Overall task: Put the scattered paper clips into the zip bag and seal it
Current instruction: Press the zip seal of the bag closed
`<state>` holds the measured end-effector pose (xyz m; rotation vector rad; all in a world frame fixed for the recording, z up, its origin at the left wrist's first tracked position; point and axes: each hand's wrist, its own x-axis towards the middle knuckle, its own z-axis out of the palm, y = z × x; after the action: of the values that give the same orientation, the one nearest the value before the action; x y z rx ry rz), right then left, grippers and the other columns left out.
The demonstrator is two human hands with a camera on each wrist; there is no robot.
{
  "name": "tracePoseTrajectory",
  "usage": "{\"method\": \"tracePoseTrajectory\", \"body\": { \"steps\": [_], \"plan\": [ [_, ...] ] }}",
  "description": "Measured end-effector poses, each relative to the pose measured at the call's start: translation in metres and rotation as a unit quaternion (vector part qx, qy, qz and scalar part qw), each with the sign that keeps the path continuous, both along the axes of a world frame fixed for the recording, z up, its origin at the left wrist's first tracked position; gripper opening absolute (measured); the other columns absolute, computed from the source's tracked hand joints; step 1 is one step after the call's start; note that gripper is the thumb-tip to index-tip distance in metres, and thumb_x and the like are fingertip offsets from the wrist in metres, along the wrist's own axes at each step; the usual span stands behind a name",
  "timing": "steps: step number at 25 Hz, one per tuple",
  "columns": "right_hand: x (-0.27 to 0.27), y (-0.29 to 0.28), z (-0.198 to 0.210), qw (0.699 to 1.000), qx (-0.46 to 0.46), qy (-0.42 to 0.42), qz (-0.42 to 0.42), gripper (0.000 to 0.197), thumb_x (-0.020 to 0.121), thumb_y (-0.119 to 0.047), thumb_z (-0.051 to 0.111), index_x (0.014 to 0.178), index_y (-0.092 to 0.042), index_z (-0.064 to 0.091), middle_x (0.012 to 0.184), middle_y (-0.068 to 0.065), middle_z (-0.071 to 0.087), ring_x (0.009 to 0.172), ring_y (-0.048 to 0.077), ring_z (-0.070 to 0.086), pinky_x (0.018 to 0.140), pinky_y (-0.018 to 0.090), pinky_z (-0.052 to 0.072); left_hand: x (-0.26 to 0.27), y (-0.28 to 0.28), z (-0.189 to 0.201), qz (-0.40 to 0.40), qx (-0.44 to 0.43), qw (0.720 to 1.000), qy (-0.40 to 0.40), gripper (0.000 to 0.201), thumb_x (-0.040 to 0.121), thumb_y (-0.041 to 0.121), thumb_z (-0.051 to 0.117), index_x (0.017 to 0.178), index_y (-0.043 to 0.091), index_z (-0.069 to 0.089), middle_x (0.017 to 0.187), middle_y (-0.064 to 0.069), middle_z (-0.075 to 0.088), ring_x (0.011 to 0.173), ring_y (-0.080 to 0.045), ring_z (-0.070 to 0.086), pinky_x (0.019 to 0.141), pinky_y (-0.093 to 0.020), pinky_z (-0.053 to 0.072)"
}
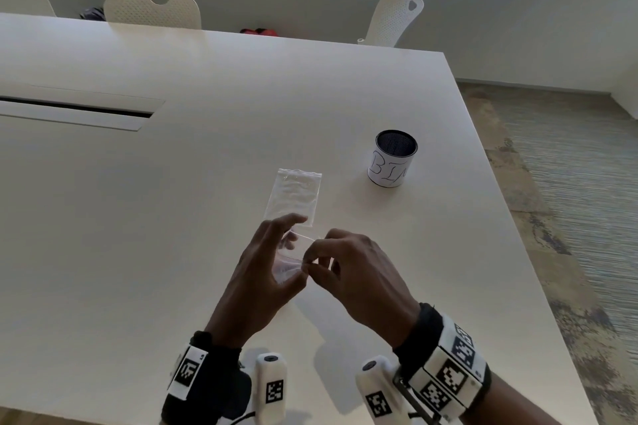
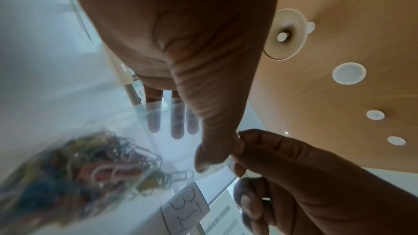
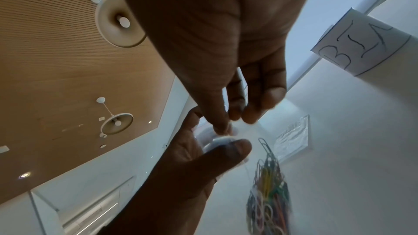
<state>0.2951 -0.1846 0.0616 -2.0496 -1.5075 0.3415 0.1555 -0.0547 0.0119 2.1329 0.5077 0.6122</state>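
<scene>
Clips (image 2: 90, 172) in the zip bag (image 1: 288, 266) were motion-blurred in left wrist view, count unreadable. Head view: bag mostly hidden behind both hands, zip edge state unclear. Bin (image 1: 392, 159) label's last letter was cut off.

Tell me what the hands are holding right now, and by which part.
Both hands, left and right, pinch the zip bag of paper clips at its top edge; the clips hang below.

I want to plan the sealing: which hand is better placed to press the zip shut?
Probably the right hand: its fingertips already pinch the bag top, while the left hand supports the bag from behind.
</scene>
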Motion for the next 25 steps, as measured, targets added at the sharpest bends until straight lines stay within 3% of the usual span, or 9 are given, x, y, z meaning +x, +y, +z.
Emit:
{"method": "tracePoseTrajectory", "body": {
  "steps": [4,9,12,14,16,19,22,25],
  "plan": [
    [0.007,-0.003,0.002,0.999,0.016,-0.027,0.012,0.005,0.097,-0.027,0.067,0.096,-0.027,0.072,0.088,-0.005,0.075,0.068,0.013,0.069,0.064,0.032,0.055,-0.013,0.012,0.014,-0.048,0.080,0.995,0.039,0.047,0.086,0.037,0.082,0.126,0.036,0.056,0.123,0.020,0.053,0.115,0.000,0.057,0.094,-0.012,0.045],
    [0.027,-0.012,0.011,0.997,0.048,-0.006,0.054,0.012,0.093,-0.008,0.069,0.096,-0.019,0.073,0.083,0.000,0.072,0.072,0.020,0.070,0.066,0.042,0.057,-0.019,0.039,0.037,-0.072,0.155,0.980,0.100,0.034,0.088,0.061,0.068,0.111,0.036,0.062,0.127,0.024,0.054,0.121,0.005,0.055,0.096,-0.017,0.047],
    [0.041,-0.019,0.018,0.997,0.053,-0.018,0.061,0.012,0.090,-0.005,0.073,0.097,-0.016,0.074,0.087,-0.003,0.073,0.077,0.014,0.069,0.071,0.038,0.057,-0.013,0.046,0.046,-0.093,0.193,0.970,0.113,0.021,0.095,0.052,0.062,0.106,0.034,0.065,0.121,0.023,0.059,0.115,0.003,0.058,0.094,-0.028,0.054],
    [0.050,-0.027,0.023,0.998,0.047,-0.011,0.051,0.007,0.091,-0.018,0.076,0.097,-0.017,0.072,0.090,-0.007,0.071,0.081,0.007,0.067,0.074,0.032,0.056,-0.006,0.041,0.051,-0.101,0.190,0.973,0.083,0.010,0.096,0.040,0.068,0.098,0.030,0.067,0.112,0.020,0.065,0.104,-0.001,0.065,0.087,-0.032,0.057],
    [0.056,-0.037,0.026,0.998,0.042,-0.015,0.037,0.015,0.091,-0.032,0.078,0.097,-0.020,0.071,0.090,-0.012,0.070,0.083,0.002,0.065,0.076,0.026,0.055,0.003,0.029,0.057,-0.100,0.159,0.981,0.042,0.011,0.093,0.034,0.075,0.092,0.025,0.068,0.103,0.016,0.070,0.094,-0.005,0.069,0.081,-0.030,0.057],
    [0.062,-0.055,0.030,0.998,0.055,0.008,0.011,0.009,0.091,-0.028,0.078,0.092,-0.021,0.072,0.089,-0.014,0.074,0.088,0.002,0.070,0.080,0.027,0.058,0.015,0.006,0.063,-0.098,0.107,0.989,-0.002,0.013,0.091,0.023,0.081,0.086,0.019,0.069,0.091,0.010,0.075,0.089,-0.009,0.073,0.081,-0.031,0.058],
    [0.067,-0.076,0.031,0.989,0.067,0.130,0.001,0.006,0.090,-0.017,0.079,0.090,-0.015,0.074,0.086,-0.005,0.078,0.087,0.009,0.076,0.086,0.022,0.059,0.021,-0.012,0.064,-0.099,-0.013,0.995,-0.019,0.018,0.087,0.012,0.084,0.093,0.017,0.068,0.084,0.003,0.077,0.084,-0.014,0.077,0.084,-0.023,0.060],
    [0.075,-0.089,0.018,0.968,0.077,0.237,-0.037,0.007,0.088,-0.009,0.080,0.090,-0.010,0.074,0.083,0.008,0.078,0.080,0.023,0.076,0.085,0.033,0.062,0.032,-0.023,0.048,-0.088,-0.151,0.985,-0.003,0.027,0.084,0.005,0.085,0.103,0.018,0.072,0.086,-0.006,0.079,0.081,-0.017,0.078,0.085,-0.026,0.061]
  ]
}}
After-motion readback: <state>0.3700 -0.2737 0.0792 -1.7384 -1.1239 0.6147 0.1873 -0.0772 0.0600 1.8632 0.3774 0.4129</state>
